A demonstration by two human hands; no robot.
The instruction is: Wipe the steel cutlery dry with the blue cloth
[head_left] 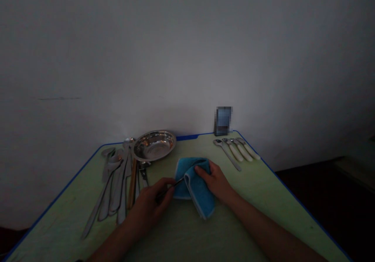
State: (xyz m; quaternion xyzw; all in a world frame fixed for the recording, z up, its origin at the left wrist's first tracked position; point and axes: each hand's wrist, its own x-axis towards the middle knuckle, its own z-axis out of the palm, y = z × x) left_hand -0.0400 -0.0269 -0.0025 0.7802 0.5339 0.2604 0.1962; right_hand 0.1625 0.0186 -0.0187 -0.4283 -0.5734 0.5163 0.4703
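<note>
My left hand (155, 199) is closed round the handle of a thin metal utensil (179, 181). Its far end disappears into the folds of a blue cloth (202, 191), so I cannot tell its kind. My right hand (215, 180) pinches that cloth around the hidden end, thumb on top. The cloth has a pale hem and one corner hangs down toward the table. Beyond my left hand lies a bundle of long-handled metal utensils (117, 188), spoons among them. A single metal spoon (227, 155) lies beyond my right hand.
A shiny steel bowl (155, 147) stands at the back left. Several spoons with cream handles (241, 150) lie side by side at the back right. A blurred dark upright device (223, 121) leans near the wall. Blue edging (290, 191) borders the green table (175, 234).
</note>
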